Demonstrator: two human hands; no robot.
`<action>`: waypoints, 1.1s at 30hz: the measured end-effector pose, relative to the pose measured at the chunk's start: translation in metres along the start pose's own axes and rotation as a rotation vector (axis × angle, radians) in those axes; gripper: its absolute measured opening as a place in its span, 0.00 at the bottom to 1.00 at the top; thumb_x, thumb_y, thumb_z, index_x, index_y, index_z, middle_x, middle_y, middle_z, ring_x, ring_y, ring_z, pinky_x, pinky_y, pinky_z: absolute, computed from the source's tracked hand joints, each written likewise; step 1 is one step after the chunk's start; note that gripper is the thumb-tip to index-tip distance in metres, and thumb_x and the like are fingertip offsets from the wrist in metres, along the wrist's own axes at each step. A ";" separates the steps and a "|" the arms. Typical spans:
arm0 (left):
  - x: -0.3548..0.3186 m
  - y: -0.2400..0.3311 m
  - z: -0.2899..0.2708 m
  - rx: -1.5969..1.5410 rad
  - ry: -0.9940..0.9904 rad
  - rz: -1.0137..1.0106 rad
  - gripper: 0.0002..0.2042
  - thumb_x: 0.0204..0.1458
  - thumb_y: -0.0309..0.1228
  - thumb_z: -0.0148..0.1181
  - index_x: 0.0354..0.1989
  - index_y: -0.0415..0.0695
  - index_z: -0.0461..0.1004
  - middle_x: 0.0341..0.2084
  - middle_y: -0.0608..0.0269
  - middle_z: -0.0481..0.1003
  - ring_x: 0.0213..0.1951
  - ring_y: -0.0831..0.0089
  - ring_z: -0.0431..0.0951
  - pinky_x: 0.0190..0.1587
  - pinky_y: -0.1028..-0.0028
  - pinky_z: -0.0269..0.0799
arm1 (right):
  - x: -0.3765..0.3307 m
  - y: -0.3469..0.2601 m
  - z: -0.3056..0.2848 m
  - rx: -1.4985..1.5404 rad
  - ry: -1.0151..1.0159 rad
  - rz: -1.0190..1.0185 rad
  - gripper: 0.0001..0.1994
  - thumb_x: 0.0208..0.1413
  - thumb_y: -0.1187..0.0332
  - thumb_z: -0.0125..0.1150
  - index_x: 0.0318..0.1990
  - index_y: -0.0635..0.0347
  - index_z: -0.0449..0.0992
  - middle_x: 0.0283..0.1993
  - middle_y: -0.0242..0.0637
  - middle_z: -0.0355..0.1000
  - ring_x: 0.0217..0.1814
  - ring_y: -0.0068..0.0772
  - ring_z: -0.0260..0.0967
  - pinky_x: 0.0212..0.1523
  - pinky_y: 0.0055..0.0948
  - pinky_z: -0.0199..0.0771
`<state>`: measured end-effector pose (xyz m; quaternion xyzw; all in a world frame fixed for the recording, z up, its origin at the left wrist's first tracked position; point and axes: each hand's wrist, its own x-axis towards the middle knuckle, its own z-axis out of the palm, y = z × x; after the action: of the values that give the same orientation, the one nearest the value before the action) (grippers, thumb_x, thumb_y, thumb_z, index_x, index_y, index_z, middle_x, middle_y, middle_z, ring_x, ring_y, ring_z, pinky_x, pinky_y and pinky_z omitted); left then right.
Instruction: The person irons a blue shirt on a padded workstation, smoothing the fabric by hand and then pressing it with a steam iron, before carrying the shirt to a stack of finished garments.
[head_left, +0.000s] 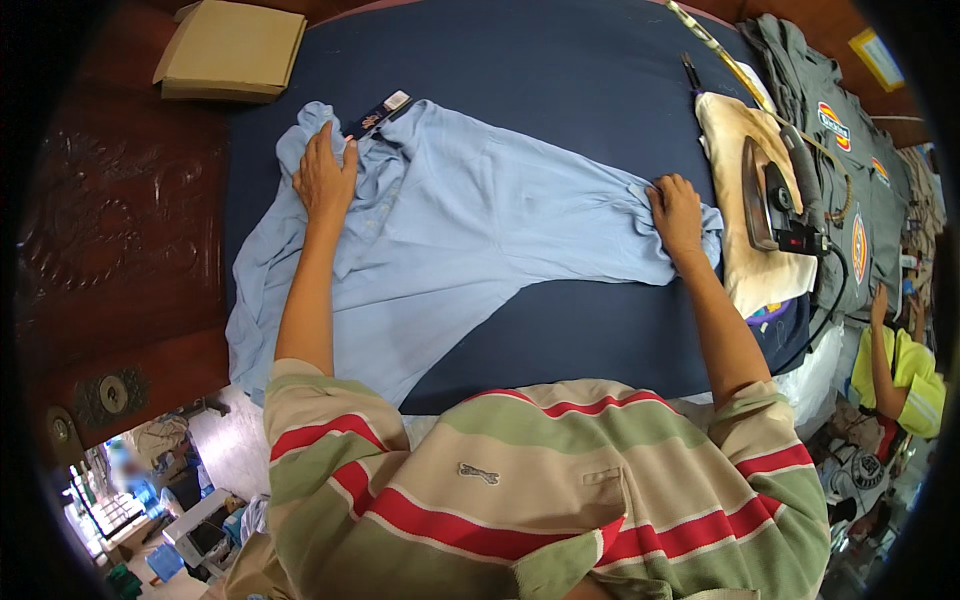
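A light blue long-sleeved shirt (440, 200) lies spread on the dark blue table covering, one sleeve stretched to the right. My left hand (325, 175) rests on the bunched collar end, its fingers and thumb apart. Just beyond it sticks out a dark tag (385, 112) with a white end. At the far end of the sleeve, my right hand (680, 215) has its fingers bent around the gathered cloth by the cuff. To the right of that hand, an iron (762, 195) lies on a folded cream cloth (740, 270), its black cord trailing toward me.
A cardboard box (235, 50) stands at the far left beside carved dark wood (120, 230). Grey garments with printed patches (810, 80) are piled at the right, near a yellowish rod (715, 45). A person in a yellow-green top (905, 375) is at the right edge.
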<state>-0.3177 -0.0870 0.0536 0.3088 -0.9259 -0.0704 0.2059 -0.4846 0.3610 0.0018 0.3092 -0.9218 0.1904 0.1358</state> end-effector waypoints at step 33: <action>0.023 0.034 0.035 0.049 -0.317 0.321 0.14 0.46 0.44 0.58 0.27 0.45 0.72 0.30 0.61 0.71 0.37 0.64 0.71 0.46 0.60 0.59 | 0.001 0.000 -0.003 0.078 -0.033 0.020 0.07 0.51 0.65 0.56 0.31 0.59 0.70 0.34 0.37 0.67 0.38 0.43 0.63 0.38 0.39 0.60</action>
<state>-0.3677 -0.0733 0.0382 0.1476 -0.9854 -0.0620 0.0586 -0.4849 0.3619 0.0050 0.3083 -0.9188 0.2225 0.1065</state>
